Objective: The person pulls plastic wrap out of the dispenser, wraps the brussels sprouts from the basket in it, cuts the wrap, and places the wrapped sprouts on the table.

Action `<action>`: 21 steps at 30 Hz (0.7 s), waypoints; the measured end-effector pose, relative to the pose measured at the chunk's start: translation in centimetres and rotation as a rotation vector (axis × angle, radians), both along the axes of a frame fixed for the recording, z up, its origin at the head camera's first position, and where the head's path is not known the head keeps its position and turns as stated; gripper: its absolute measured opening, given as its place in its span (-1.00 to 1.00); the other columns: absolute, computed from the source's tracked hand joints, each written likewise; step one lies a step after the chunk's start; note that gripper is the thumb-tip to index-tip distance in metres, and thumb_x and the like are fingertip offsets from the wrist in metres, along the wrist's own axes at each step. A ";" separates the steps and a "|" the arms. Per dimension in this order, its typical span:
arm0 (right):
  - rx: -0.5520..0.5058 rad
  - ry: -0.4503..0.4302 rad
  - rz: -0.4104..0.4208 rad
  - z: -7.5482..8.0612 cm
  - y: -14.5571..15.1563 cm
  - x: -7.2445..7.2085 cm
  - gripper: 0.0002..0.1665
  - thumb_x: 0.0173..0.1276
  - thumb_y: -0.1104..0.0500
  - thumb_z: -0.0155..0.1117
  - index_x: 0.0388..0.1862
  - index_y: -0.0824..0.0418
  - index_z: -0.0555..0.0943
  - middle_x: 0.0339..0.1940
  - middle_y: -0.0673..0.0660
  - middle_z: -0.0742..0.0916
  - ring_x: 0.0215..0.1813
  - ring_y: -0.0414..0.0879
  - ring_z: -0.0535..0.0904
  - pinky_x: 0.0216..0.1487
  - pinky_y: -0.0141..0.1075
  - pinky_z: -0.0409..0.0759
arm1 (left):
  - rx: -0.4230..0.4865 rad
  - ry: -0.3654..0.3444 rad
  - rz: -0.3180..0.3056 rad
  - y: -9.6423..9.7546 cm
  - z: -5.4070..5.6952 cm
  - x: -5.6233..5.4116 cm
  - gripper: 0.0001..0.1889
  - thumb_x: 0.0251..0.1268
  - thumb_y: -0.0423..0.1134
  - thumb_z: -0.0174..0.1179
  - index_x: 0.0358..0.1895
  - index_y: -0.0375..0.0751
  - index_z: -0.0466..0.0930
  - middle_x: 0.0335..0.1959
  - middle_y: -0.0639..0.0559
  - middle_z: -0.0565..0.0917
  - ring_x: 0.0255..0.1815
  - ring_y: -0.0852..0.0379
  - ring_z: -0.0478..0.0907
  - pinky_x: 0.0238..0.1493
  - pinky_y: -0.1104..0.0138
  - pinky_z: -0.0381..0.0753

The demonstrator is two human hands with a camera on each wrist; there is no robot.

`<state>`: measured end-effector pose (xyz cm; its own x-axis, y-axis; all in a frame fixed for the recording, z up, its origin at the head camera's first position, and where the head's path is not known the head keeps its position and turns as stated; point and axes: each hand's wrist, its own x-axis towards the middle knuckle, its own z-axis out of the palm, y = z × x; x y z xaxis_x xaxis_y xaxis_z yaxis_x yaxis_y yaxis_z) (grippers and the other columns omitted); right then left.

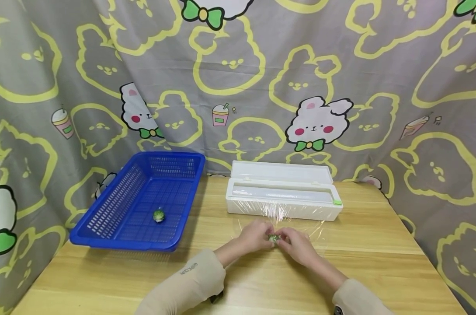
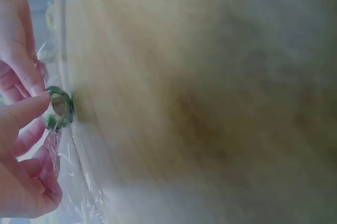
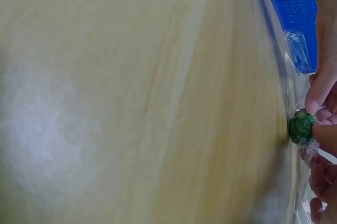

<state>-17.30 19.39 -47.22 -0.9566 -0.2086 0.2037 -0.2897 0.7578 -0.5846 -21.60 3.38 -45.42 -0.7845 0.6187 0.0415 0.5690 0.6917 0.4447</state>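
A small Brussels sprout (image 1: 274,238) wrapped in clear cling film is between both hands, low over the table. My left hand (image 1: 257,234) pinches it from the left, its thumb at the sprout's edge. From the other side my right hand (image 1: 297,246) grips it through the film, fingers curled. The left wrist view shows the sprout's pale cut stem (image 2: 59,106); its green leaves (image 3: 301,127) show in the right wrist view. Stretched cling film (image 1: 275,213) runs from the hands back to a white dispenser box (image 1: 285,210). Some fingers are hidden behind the sprout and film.
The dispenser's lid (image 1: 281,173) stands raised, a film roll (image 1: 281,193) inside and a green slider (image 1: 337,202) at its right end. To the left, a blue plastic basket (image 1: 184,210) holds another Brussels sprout (image 1: 158,215). A patterned curtain (image 1: 238,105) hangs behind the wooden table (image 1: 379,245).
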 end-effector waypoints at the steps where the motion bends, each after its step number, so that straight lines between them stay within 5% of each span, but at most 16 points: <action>1: 0.012 0.004 -0.016 0.0 0.0 0.0 -0.80 0.08 0.23 0.33 -0.27 0.10 0.62 -0.52 -0.20 0.59 -0.46 -0.35 0.41 -0.19 -0.19 0.35 | -0.006 -0.001 0.004 0.1 0.0 0.0 -0.78 -0.13 -0.21 0.40 -0.36 -0.11 0.59 -0.46 0.17 0.56 -0.50 0.34 0.36 -0.43 0.55 0.39; 13: 0.073 0.012 -0.060 -0.1 -0.2 -0.5 -0.69 0.16 0.19 0.28 -0.09 0.20 0.57 -0.39 0.01 0.70 -0.24 -0.05 0.57 -0.10 0.00 0.35 | -0.110 0.118 0.034 0.4 -0.2 -0.3 -0.76 -0.03 -0.09 0.35 -0.28 -0.06 0.63 -0.42 0.13 0.50 -0.37 0.23 0.40 -0.49 0.47 0.39; 21: 0.081 0.070 -0.037 -0.2 -0.2 -0.8 -0.71 -0.07 0.17 0.45 -0.34 0.06 0.55 -0.35 -0.05 0.63 -0.20 -0.11 0.50 -0.15 -0.06 0.37 | -0.088 0.102 0.026 0.3 -0.5 -0.9 -0.83 0.07 -0.10 0.28 -0.28 -0.05 0.63 -0.44 0.13 0.51 -0.37 0.20 0.38 -0.46 0.44 0.36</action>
<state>-18.15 19.20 -47.46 -0.9479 -0.1923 0.2541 -0.2990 0.8126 -0.5002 -22.51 3.70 -45.88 -0.7947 0.6032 0.0684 0.5897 0.7403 0.3227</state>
